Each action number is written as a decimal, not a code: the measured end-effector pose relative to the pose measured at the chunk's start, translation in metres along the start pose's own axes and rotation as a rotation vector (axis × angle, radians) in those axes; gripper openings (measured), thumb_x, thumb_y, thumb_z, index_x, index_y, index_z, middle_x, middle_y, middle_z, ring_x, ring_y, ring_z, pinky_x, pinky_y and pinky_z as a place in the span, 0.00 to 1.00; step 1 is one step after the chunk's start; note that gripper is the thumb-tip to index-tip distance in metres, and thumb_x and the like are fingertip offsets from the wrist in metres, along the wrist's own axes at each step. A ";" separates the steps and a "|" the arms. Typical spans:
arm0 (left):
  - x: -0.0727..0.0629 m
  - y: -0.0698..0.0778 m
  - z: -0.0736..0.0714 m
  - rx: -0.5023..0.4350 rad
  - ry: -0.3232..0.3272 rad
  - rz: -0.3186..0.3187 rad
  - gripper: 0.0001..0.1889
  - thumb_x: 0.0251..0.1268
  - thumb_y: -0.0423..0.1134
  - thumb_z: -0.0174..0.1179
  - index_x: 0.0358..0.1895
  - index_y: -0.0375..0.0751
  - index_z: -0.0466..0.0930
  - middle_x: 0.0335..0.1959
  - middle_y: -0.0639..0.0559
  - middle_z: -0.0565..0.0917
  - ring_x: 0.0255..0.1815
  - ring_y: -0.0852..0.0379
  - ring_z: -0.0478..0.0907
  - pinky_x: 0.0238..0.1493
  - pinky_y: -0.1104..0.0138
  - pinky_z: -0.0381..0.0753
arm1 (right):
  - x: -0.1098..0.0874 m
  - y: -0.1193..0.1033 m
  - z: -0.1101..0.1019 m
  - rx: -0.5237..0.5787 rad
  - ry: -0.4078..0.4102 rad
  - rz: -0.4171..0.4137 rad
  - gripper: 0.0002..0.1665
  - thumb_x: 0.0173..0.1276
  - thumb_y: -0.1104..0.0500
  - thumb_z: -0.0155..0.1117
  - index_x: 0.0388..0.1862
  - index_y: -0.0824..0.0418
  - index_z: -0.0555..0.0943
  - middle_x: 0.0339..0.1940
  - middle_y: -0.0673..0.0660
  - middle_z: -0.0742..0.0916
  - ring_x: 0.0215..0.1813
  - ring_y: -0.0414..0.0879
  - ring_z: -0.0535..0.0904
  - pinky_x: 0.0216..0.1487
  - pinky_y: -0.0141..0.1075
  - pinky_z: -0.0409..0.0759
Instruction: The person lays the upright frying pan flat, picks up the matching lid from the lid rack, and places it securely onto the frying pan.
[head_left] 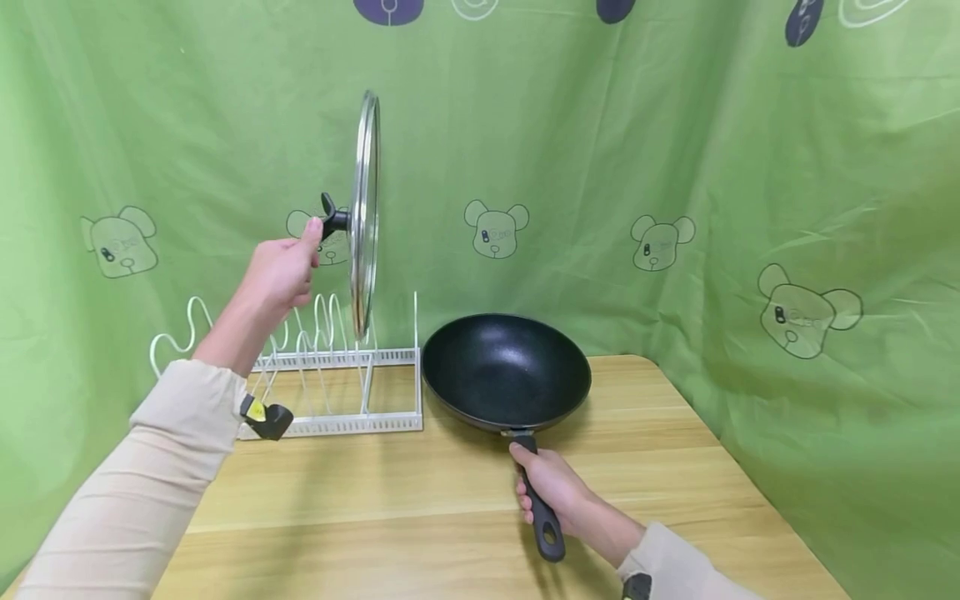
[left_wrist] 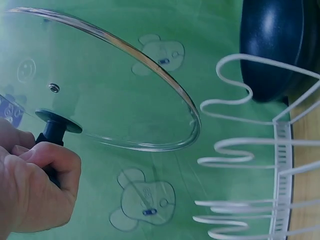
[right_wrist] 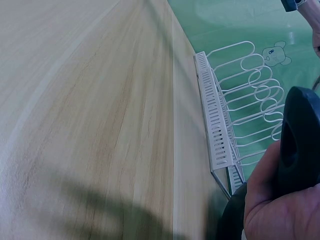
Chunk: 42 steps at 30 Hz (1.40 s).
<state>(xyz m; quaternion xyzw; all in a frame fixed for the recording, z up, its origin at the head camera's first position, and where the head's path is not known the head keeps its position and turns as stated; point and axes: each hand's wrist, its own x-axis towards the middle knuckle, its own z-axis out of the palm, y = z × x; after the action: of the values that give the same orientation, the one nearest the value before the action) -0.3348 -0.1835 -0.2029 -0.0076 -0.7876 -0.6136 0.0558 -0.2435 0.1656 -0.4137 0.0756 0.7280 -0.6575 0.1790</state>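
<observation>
My left hand (head_left: pixel 281 271) grips the black knob of a glass pan lid (head_left: pixel 365 217), which stands on edge in the air above the rack. In the left wrist view the steel rim of the lid (left_wrist: pixel 145 57) and its small vent hole show, with fingers curled round the knob (left_wrist: pixel 52 131). My right hand (head_left: pixel 555 492) wraps round the handle (head_left: pixel 549 533) of a black frying pan (head_left: pixel 506 371) at the table's back. The right wrist view shows the handle (right_wrist: pixel 300 140) close up in the palm, the pan mostly hidden.
A white wire rack (head_left: pixel 330 425) with wavy dividers stands on the wooden table (head_left: pixel 360 508), just left of the pan. Green curtain (head_left: pixel 585 150) with bear drawings hangs behind and at both sides. The table's right edge runs along the curtain.
</observation>
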 end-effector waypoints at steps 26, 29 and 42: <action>-0.013 0.017 0.108 -0.150 -0.126 -0.015 0.29 0.72 0.65 0.52 0.43 0.38 0.79 0.12 0.62 0.61 0.11 0.64 0.53 0.14 0.73 0.55 | 0.000 0.000 -0.001 0.019 -0.028 -0.011 0.19 0.81 0.45 0.46 0.42 0.61 0.66 0.20 0.48 0.72 0.17 0.39 0.66 0.19 0.29 0.70; -0.013 0.010 0.120 -0.149 -0.133 -0.042 0.29 0.72 0.65 0.53 0.44 0.37 0.80 0.12 0.62 0.61 0.12 0.64 0.53 0.15 0.73 0.55 | -0.001 0.000 -0.001 0.020 -0.032 -0.017 0.19 0.81 0.45 0.47 0.43 0.61 0.66 0.20 0.48 0.72 0.17 0.39 0.66 0.19 0.30 0.70; -0.018 -0.016 0.168 -0.072 -0.155 -0.087 0.29 0.71 0.63 0.57 0.44 0.35 0.83 0.15 0.61 0.59 0.11 0.65 0.51 0.14 0.72 0.55 | 0.000 0.002 -0.002 0.019 -0.027 -0.018 0.19 0.81 0.44 0.48 0.46 0.60 0.65 0.20 0.48 0.72 0.17 0.39 0.66 0.19 0.30 0.70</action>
<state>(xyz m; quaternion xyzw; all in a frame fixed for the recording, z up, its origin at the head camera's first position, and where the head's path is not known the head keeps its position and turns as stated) -0.3317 -0.0238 -0.2602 -0.0228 -0.7666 -0.6410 -0.0322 -0.2435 0.1679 -0.4157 0.0620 0.7198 -0.6671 0.1819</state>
